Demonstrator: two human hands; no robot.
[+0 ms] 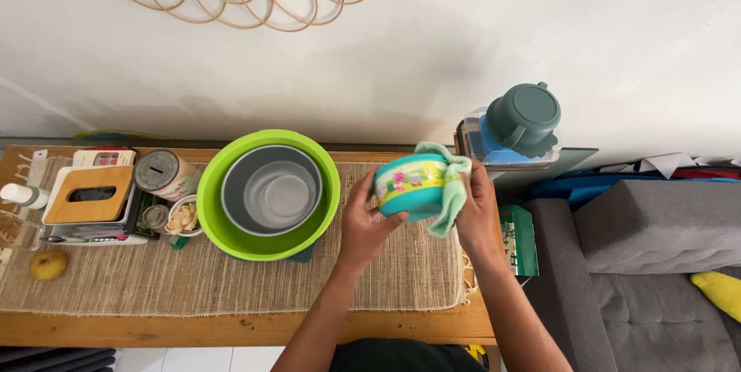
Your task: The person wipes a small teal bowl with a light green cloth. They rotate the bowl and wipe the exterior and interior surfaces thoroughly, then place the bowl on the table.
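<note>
Wiping looks under way: my left hand (pixel 369 221) grips the teal bowl (pixel 411 184) above the woven runner (pixel 231 283), my right hand (pixel 475 214) clasps a green cloth (pixel 450 201) against its side, so turning the bowl seems next.

Both forearms are bare with no sleeves in view, the left hand (pixel 366 220) and right hand (pixel 476 210) carry no visible rings, watch or gloves, and a dark garment shows at the waist.
</note>
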